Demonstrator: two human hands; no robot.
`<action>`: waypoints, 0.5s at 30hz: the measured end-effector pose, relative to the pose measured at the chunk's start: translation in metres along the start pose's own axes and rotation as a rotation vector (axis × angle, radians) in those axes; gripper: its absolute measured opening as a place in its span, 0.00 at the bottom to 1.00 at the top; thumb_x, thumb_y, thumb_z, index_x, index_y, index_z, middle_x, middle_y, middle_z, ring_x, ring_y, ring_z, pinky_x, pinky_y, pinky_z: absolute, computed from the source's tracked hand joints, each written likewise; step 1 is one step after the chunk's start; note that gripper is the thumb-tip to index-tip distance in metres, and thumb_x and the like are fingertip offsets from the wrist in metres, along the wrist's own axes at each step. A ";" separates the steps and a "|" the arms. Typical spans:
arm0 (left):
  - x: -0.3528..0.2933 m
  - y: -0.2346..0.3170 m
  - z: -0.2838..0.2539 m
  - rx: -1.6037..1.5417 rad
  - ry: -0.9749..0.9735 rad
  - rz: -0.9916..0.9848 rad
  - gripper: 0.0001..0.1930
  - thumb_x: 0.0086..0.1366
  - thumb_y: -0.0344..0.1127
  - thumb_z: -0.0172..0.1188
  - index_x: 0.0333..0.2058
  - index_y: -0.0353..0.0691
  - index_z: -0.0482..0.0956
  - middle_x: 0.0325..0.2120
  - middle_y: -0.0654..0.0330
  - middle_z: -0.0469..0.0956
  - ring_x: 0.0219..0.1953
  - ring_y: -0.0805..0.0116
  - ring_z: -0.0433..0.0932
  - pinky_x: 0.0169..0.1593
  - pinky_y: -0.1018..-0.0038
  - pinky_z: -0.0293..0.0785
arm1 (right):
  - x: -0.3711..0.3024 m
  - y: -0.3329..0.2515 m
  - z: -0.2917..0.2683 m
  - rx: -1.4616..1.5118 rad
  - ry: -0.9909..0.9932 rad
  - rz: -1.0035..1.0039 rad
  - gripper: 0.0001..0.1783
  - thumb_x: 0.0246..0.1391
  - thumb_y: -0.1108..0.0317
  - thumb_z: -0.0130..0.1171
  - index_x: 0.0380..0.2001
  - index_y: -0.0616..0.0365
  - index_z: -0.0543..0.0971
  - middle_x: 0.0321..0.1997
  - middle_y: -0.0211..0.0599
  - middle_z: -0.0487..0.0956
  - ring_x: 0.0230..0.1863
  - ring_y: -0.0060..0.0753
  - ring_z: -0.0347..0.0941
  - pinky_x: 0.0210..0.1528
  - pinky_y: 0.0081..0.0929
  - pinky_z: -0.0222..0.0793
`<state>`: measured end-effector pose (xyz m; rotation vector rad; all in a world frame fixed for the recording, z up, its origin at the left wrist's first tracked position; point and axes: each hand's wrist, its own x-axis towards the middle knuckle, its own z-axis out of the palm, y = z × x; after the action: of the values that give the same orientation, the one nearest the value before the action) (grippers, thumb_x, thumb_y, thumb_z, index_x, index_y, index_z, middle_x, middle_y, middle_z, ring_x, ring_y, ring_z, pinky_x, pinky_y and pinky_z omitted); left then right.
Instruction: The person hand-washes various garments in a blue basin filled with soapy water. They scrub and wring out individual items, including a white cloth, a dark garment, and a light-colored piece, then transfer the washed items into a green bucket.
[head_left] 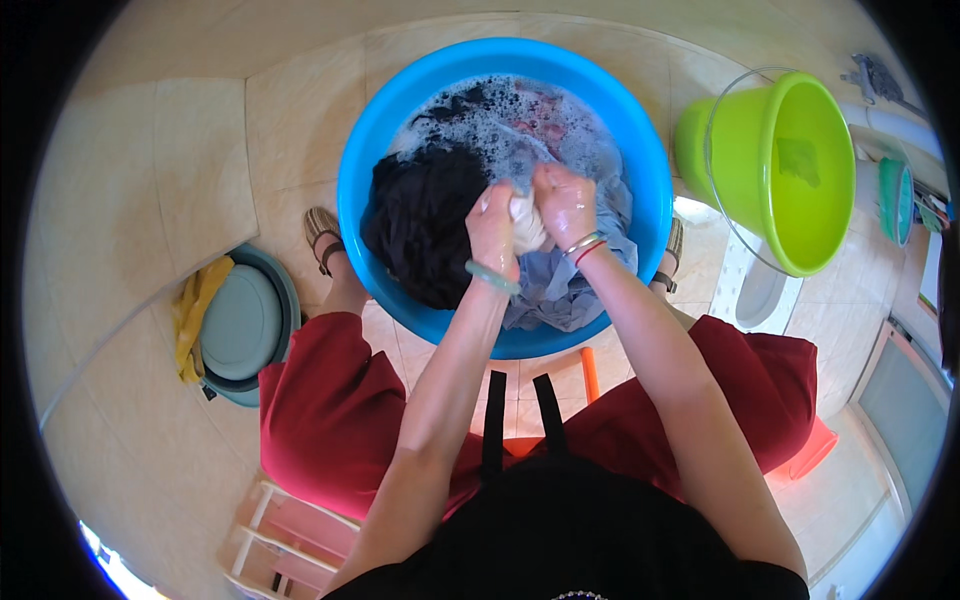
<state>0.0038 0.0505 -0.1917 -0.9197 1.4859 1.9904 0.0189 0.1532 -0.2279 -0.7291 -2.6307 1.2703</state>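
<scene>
Beige tiles [300, 110] surrounded our blue basin [355, 190]; over its middle we kneaded, left hand [492, 232] and right hand [566, 205] clenched on a white cloth [528, 224]. Black cloth [425, 220] lay inside the basin's left, and a green bucket [735, 150] stood to its right.

The person is wearing a black top [610, 530], loose red trousers [320, 410], brown sandals [319, 222], a pale green bangle [492, 277] on the left wrist [499, 262], and a silvery bangle [582, 242] and red band [590, 251] on the right.
</scene>
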 end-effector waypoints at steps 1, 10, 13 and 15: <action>0.009 -0.002 0.001 -0.017 0.002 0.060 0.09 0.64 0.38 0.55 0.29 0.39 0.75 0.27 0.70 0.73 0.29 0.80 0.70 0.35 0.81 0.67 | 0.003 0.012 0.002 -0.011 -0.006 0.051 0.13 0.54 0.63 0.53 0.20 0.60 0.75 0.22 0.45 0.75 0.23 0.54 0.72 0.29 0.44 0.69; 0.079 -0.027 -0.023 1.011 -0.318 0.579 0.36 0.55 0.26 0.61 0.62 0.46 0.57 0.61 0.47 0.55 0.61 0.46 0.59 0.60 0.64 0.61 | -0.002 0.073 0.001 -0.342 -0.234 -0.468 0.24 0.46 0.72 0.56 0.50 0.48 0.71 0.47 0.45 0.71 0.42 0.47 0.71 0.44 0.40 0.69; 0.095 -0.051 -0.029 1.491 -0.307 0.444 0.41 0.57 0.23 0.53 0.66 0.49 0.45 0.64 0.47 0.50 0.63 0.44 0.55 0.62 0.62 0.59 | 0.000 0.070 0.018 -0.483 -0.487 -0.229 0.23 0.45 0.73 0.54 0.48 0.47 0.72 0.44 0.43 0.74 0.40 0.47 0.74 0.42 0.40 0.72; 0.100 -0.064 -0.028 1.646 -0.288 0.433 0.35 0.58 0.25 0.50 0.64 0.48 0.52 0.60 0.44 0.57 0.61 0.44 0.60 0.61 0.62 0.61 | 0.008 0.088 0.032 -0.553 -0.539 -0.180 0.23 0.45 0.74 0.51 0.48 0.47 0.73 0.43 0.43 0.76 0.39 0.50 0.75 0.40 0.41 0.72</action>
<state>-0.0094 0.0414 -0.3128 0.4017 2.3900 0.4408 0.0344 0.1810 -0.3162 -0.1929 -3.4488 0.7623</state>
